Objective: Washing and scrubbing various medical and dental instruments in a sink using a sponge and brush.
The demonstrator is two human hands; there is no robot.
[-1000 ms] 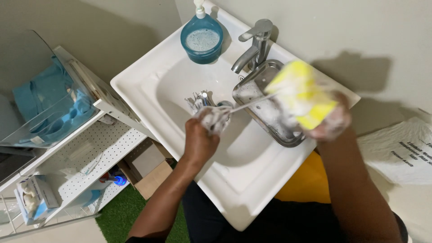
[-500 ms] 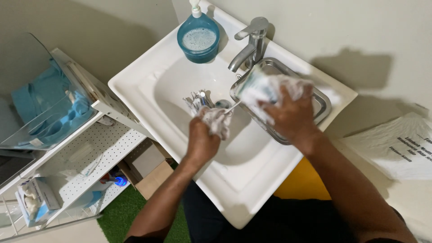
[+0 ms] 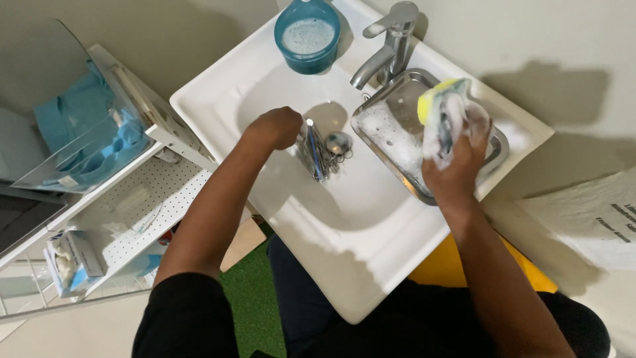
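A view from above onto a white washbasin, seen at a slant through the middle of the frame. At the far left stands a white perforated shelf unit with folded blue cloth in a clear tray at the upper left and a small box lower down. A strip of green mat shows on the floor beneath the basin's edge.

The person's left hand, left of centre, is curled closed at the handle ends of a bundle of metal instruments that lie in the bowl of the basin, beside the round metal drain. Whether the fingers actually clasp the handles cannot be told, as the hand covers them.

At the top centre a blue bowl of soapy water sits on the basin's rim. To its right is a chrome tap, its spout pointing down into the bowl.

Right of the tap, a rectangular steel tray with suds in it rests across the basin's right edge. Above the tray the right hand grips a yellow sponge covered in white foam, fingers wrapped round it.

At the far right edge lies a white paper sheet with printing on it. A patch of yellow shows below the basin, by the right forearm.
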